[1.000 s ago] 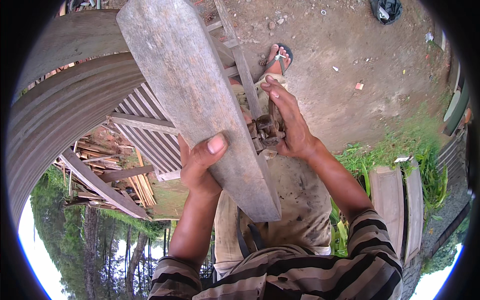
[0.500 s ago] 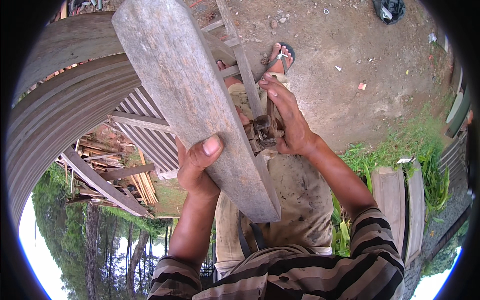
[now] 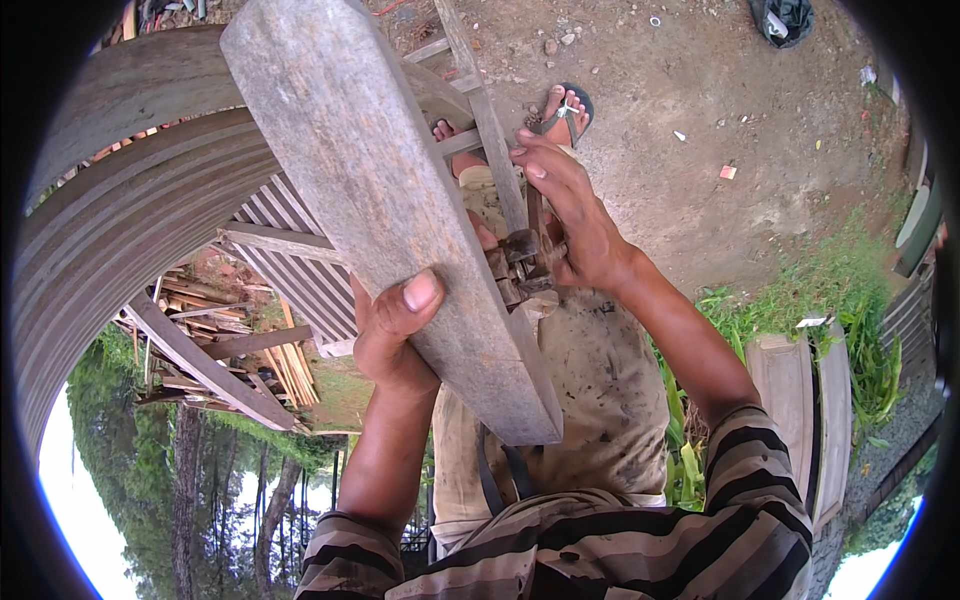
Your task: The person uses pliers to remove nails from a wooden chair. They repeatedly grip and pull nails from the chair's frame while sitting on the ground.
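Observation:
A thick, weathered grey wooden board [image 3: 370, 190] slants across the front of me. My left hand [image 3: 395, 330] grips it, thumb on the upper face and the other fingers mostly hidden behind. At the board's right edge sits a dark brown, blocky tool [image 3: 522, 262] with a thin upright bar; its exact kind is unclear. Fingertips, apparently the left hand's, show beside the tool. My right hand [image 3: 590, 235] cups the tool's right side, its thumb against the lower part and its long fingers extended past the bar.
A wooden frame with rungs [image 3: 485, 150] stands beyond the board, near my sandalled feet [image 3: 565, 112]. Curved slatted wood [image 3: 150, 170] fills the left, above a pile of timber offcuts [image 3: 215, 335]. Wooden panels [image 3: 785, 400] stand among grass at right; a black bag [image 3: 785, 20] lies far right.
My right hand and forearm have shifted slightly, the fingers sliding a little left along the tool. The board and left hand stay almost still.

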A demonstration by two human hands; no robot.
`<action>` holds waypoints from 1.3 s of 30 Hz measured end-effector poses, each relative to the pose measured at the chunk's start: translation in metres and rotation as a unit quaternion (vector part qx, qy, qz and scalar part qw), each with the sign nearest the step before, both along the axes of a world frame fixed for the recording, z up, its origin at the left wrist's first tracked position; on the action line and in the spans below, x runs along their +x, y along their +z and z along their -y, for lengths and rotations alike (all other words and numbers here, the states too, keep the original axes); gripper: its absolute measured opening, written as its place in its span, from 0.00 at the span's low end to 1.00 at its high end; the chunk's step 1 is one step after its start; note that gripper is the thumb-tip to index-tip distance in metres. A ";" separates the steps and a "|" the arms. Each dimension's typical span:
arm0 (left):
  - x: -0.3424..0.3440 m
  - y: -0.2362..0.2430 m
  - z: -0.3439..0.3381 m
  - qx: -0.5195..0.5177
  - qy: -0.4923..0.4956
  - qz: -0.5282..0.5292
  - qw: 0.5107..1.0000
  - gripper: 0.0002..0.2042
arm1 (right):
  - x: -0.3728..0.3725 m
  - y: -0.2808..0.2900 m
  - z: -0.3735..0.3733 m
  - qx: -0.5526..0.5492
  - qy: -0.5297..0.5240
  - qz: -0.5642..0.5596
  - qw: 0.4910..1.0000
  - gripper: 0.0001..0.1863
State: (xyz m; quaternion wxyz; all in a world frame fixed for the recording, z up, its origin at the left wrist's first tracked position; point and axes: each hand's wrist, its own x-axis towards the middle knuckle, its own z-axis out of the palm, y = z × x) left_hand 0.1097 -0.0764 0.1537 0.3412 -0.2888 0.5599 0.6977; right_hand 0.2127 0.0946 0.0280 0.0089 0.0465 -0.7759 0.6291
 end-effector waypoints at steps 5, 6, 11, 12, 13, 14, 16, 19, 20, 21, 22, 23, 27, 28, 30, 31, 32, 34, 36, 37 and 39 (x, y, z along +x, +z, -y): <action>0.000 0.000 0.000 0.000 -0.001 -0.002 1.000 0.37 | 0.001 -0.006 0.005 0.015 -0.015 -0.013 1.000 0.63; 0.001 0.000 0.000 0.000 0.001 -0.001 1.000 0.37 | 0.001 -0.006 0.005 0.017 -0.018 -0.016 1.000 0.63; -0.001 0.003 -0.003 0.000 -0.052 -0.010 0.999 0.30 | 0.000 0.001 0.004 0.038 -0.029 -0.003 0.999 0.62; -0.001 0.002 -0.002 0.003 -0.052 -0.012 0.999 0.30 | 0.000 0.004 0.003 0.041 -0.029 0.004 0.999 0.62; 0.000 0.001 -0.001 0.006 -0.053 -0.013 0.999 0.30 | 0.001 0.008 0.003 0.045 -0.029 0.012 0.999 0.62; -0.001 0.001 0.000 0.005 -0.054 -0.014 0.998 0.30 | 0.004 0.014 0.003 0.051 -0.028 0.035 0.998 0.62; -0.001 0.000 0.000 0.007 -0.057 -0.018 0.998 0.30 | 0.012 0.028 0.003 0.066 -0.025 0.080 0.994 0.63; -0.002 0.002 -0.003 -0.026 -0.063 -0.022 0.997 0.30 | 0.018 0.048 0.001 0.064 -0.022 0.117 0.991 0.63; -0.002 0.003 -0.004 -0.027 -0.060 -0.013 0.998 0.31 | 0.021 0.056 0.001 0.070 -0.020 0.141 0.987 0.62; -0.002 0.004 -0.005 -0.028 -0.053 -0.007 0.998 0.31 | 0.022 0.065 0.000 0.077 -0.014 0.162 0.984 0.61; -0.002 0.006 -0.005 -0.029 -0.046 -0.001 0.999 0.32 | 0.022 0.073 0.000 0.084 -0.008 0.182 0.980 0.61; 0.000 0.004 -0.005 -0.038 -0.038 0.007 0.999 0.32 | 0.022 0.081 -0.001 0.092 -0.003 0.205 0.974 0.60; -0.003 0.006 -0.005 -0.032 -0.032 0.014 0.999 0.33 | 0.021 0.125 0.002 0.111 0.010 0.315 0.942 0.56; -0.005 0.008 -0.008 -0.017 -0.028 0.017 0.999 0.32 | 0.020 0.137 0.002 0.112 0.013 0.347 0.931 0.55; -0.010 0.012 -0.011 0.035 -0.006 0.015 0.999 0.31 | 0.013 0.161 0.001 0.114 0.024 0.395 0.911 0.53; -0.012 0.014 -0.011 0.039 -0.010 0.010 0.999 0.31 | 0.009 0.172 0.000 0.116 0.028 0.419 0.900 0.53; -0.012 0.014 -0.009 0.043 -0.013 0.005 0.999 0.31 | 0.004 0.182 -0.002 0.123 0.045 0.429 0.894 0.51; -0.005 0.006 0.001 0.047 -0.024 0.017 0.998 0.29 | -0.004 0.202 -0.007 0.140 0.072 0.453 0.878 0.49; -0.003 0.001 0.003 0.063 -0.020 0.000 0.998 0.29 | -0.008 0.214 -0.012 0.155 0.102 0.475 0.860 0.47; -0.002 -0.001 0.003 0.071 -0.017 -0.009 0.997 0.29 | -0.012 0.219 -0.014 0.163 0.117 0.485 0.851 0.46; 0.000 -0.005 0.001 0.073 -0.018 -0.018 0.997 0.29 | -0.040 0.237 -0.023 0.159 0.162 0.556 0.800 0.41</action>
